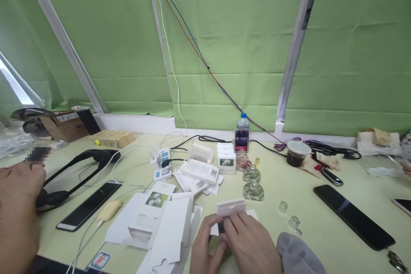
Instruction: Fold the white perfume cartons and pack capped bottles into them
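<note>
At the front of the table, my left hand (pixel 205 246) is closed around a small white cardboard box (pixel 230 208) with its top flap raised. Against the same box, my right hand (pixel 252 242) is closed too, its fingers bent at the opening. Something dark shows between the fingers; I cannot make out what it is. Just beyond stand rounded glass bottles (pixel 253 191). Clear caps (pixel 293 221) lie to the right. On the left are flattened and unfolded white cartons (pixel 171 227), one printed with white flowers.
Finished-looking small boxes (pixel 226 160) stand behind, beside a drink bottle (pixel 243 126). A power strip (pixel 161 165), phones (pixel 353 216), a black headband-like device (pixel 96 156) and a lidded cup (pixel 298 153) surround the work area. Another person's arm (pixel 19 209) reaches in from the left.
</note>
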Demonstrator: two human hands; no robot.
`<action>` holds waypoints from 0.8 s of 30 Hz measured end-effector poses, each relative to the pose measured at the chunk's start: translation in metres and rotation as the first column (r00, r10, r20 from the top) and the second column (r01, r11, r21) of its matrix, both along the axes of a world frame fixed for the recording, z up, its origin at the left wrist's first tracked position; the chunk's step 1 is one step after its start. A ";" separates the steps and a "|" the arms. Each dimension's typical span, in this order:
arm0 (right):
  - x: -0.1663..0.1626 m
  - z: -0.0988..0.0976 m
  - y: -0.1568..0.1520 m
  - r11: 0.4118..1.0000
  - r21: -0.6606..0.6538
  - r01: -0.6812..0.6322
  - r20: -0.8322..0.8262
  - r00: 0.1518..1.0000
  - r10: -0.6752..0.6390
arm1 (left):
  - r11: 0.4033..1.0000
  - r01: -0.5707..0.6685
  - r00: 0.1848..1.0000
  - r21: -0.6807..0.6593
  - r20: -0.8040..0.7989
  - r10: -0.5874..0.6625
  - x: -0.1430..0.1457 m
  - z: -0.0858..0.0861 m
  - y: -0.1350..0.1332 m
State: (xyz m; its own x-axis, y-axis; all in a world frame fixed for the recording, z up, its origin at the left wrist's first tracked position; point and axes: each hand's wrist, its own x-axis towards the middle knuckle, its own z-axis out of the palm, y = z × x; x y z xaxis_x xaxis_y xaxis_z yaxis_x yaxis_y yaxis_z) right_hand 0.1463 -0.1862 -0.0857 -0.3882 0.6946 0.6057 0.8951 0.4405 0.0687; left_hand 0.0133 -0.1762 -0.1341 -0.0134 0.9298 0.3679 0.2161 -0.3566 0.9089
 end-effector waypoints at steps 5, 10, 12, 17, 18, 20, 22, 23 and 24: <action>0.009 0.000 -0.003 0.997 0.079 -0.024 -0.062 0.998 0.029 | 0.995 0.046 0.997 -0.091 0.062 -0.041 -0.001 -0.002 0.001; 0.019 -0.006 -0.005 0.974 0.215 -0.076 -0.117 0.988 0.103 | 0.983 0.104 0.982 -0.149 0.170 -0.078 0.000 -0.001 0.002; 0.022 -0.009 -0.005 0.967 0.252 -0.044 -0.128 0.989 0.078 | 0.983 0.106 0.981 -0.149 0.178 -0.078 0.001 0.000 0.004; 0.030 -0.013 -0.012 0.977 0.211 -0.028 -0.117 0.992 0.054 | 0.973 0.165 0.960 -0.163 0.251 -0.120 0.005 0.001 0.009; 0.033 -0.016 -0.014 0.980 0.196 -0.021 -0.134 0.990 0.048 | 0.967 0.181 0.955 -0.179 0.268 -0.130 0.005 0.000 0.010; 0.040 -0.024 -0.019 0.983 0.173 0.062 -0.248 0.969 -0.017 | 0.952 0.220 0.941 -0.212 0.302 -0.151 0.006 -0.001 0.011; 0.049 -0.037 -0.024 0.968 0.149 0.204 -0.449 0.886 -0.118 | 0.936 0.264 0.925 -0.232 0.337 -0.177 0.007 -0.003 0.013; 0.053 -0.045 -0.027 0.965 0.111 0.238 -0.537 0.832 -0.144 | 0.930 0.284 0.917 -0.235 0.351 -0.192 0.009 -0.004 0.013; 0.057 -0.052 -0.028 0.968 0.055 0.245 -0.616 0.771 -0.160 | 0.925 0.300 0.910 -0.234 0.361 -0.203 0.011 -0.005 0.013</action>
State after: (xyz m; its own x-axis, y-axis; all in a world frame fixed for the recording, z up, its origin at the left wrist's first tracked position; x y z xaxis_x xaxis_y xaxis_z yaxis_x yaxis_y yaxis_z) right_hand 0.2033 -0.2146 -0.1379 0.2269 0.6173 0.7533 0.8384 0.2697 -0.4736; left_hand 0.0240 -0.1634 -0.1389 0.1611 0.9808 0.1096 -0.1705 -0.0818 0.9820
